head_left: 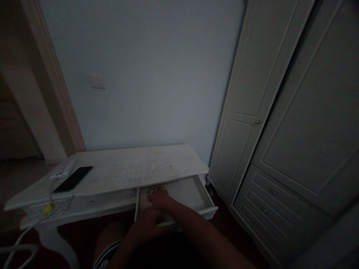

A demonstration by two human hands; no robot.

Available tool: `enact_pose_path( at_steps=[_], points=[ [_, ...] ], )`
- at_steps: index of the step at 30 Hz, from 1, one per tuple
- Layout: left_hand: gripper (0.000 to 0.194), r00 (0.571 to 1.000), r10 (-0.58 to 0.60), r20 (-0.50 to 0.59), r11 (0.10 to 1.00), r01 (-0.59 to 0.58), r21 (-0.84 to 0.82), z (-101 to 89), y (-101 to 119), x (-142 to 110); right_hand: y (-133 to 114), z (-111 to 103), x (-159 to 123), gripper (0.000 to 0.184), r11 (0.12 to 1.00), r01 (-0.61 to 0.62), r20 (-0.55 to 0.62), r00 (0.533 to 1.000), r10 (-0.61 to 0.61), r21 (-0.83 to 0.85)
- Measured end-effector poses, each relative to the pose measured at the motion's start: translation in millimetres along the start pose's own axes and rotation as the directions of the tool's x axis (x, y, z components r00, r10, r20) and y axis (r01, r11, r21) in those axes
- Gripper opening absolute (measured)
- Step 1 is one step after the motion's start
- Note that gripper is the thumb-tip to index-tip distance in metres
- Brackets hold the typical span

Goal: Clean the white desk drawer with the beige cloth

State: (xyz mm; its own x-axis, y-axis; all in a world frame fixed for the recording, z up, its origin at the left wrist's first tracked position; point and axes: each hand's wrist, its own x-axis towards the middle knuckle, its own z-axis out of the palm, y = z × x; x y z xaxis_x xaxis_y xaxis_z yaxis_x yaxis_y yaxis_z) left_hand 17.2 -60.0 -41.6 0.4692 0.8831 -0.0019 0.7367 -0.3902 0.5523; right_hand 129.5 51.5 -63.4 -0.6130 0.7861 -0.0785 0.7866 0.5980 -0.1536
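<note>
A white desk drawer is pulled out at the right end of the white desk. My right hand reaches inside it to the left part, fingers curled down over small things too dark to name. Beside those fingers lies a pale, soft-looking item. My left hand is lower, at the drawer's front left, close to my right wrist; its fingers are mostly hidden in shadow.
On the desk's left lie a dark phone and a white box-shaped device near a cable with a yellow tag. A wardrobe stands to the right; a light switch is on the wall.
</note>
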Motion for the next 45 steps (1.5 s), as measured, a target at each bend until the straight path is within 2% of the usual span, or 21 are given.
enact_pose_path(
  at_steps=[2,6,9,12,14,17,19,22,24,29,32,35,38,41,45],
  points=[
    [0.055,1.0,0.013,-0.023,1.0,-0.014,-0.02,-0.6,2.2,-1.9,8.0,-2.2,-2.3,0.046,1.0,-0.004,0.058,0.998,0.003,0.014],
    [0.058,1.0,0.022,0.006,0.999,-0.021,-0.037,-2.0,3.9,-4.5,29.3,-6.7,-13.5,0.041,0.999,-0.015,0.122,0.993,0.011,0.031],
    [0.056,0.999,-0.049,0.002,0.998,0.049,0.025,-1.6,4.6,-6.3,50.4,-10.2,-31.4,0.047,0.997,-0.069,0.112,0.992,0.064,0.041],
    [0.049,0.996,-0.083,-0.024,0.992,0.085,0.089,0.3,6.0,-7.9,76.3,-16.2,-54.7,0.055,0.98,-0.194,0.055,0.98,0.191,0.047],
    [0.049,0.995,-0.086,-0.042,0.989,0.09,0.12,1.9,6.5,-8.2,93.9,-21.0,-69.4,0.06,0.944,-0.326,-0.024,0.944,0.328,0.051],
    [0.049,0.996,-0.081,-0.047,0.986,0.087,0.139,3.9,5.9,-7.2,113.4,-25.3,-83.0,0.068,0.857,-0.508,-0.138,0.846,0.515,0.083],
    [0.046,0.995,-0.084,-0.044,0.985,0.09,0.145,4.4,5.6,-6.4,118.1,-24.8,-84.1,0.074,0.813,-0.57,-0.172,0.795,0.582,0.117],
    [0.045,0.995,-0.089,-0.04,0.983,0.094,0.157,3.4,7.6,-6.6,112.9,-21.3,-74.9,0.077,0.797,-0.583,-0.203,0.771,0.603,0.158],
    [0.046,0.995,-0.093,-0.035,0.982,0.097,0.162,1.7,10.8,-7.7,105.0,-20.5,-64.4,0.078,0.815,-0.554,-0.211,0.787,0.58,0.172],
    [0.048,0.993,-0.11,-0.034,0.979,0.114,0.167,-1.1,16.1,-9.8,79.6,-25.1,-34.1,0.074,0.906,-0.384,-0.19,0.89,0.415,0.179],
    [0.049,0.993,-0.11,-0.041,0.981,0.116,0.157,0.6,13.9,-9.1,56.0,-21.9,-18.1,0.075,0.947,-0.276,-0.185,0.935,0.304,0.163],
    [0.046,0.993,-0.104,-0.055,0.983,0.112,0.146,3.2,11.7,-8.0,27.8,-12.3,-6.4,0.072,0.981,-0.142,-0.173,0.971,0.164,0.136],
    [0.046,0.992,-0.111,-0.066,0.983,0.119,0.141,4.7,12.1,-7.3,7.7,-4.8,0.0,0.068,0.996,-0.022,-0.153,0.988,0.036,0.089],
    [0.051,0.991,-0.114,-0.068,0.981,0.123,0.149,3.6,14.0,-7.2,7.4,-4.4,1.3,0.06,0.997,0.056,-0.117,0.992,-0.049,0.058],
    [0.056,0.993,-0.115,-0.031,0.983,0.118,0.138,-0.9,16.7,-7.2,30.8,-7.4,-6.2,0.043,0.966,0.258,-0.019,0.966,-0.258,-0.014]
  ],
)
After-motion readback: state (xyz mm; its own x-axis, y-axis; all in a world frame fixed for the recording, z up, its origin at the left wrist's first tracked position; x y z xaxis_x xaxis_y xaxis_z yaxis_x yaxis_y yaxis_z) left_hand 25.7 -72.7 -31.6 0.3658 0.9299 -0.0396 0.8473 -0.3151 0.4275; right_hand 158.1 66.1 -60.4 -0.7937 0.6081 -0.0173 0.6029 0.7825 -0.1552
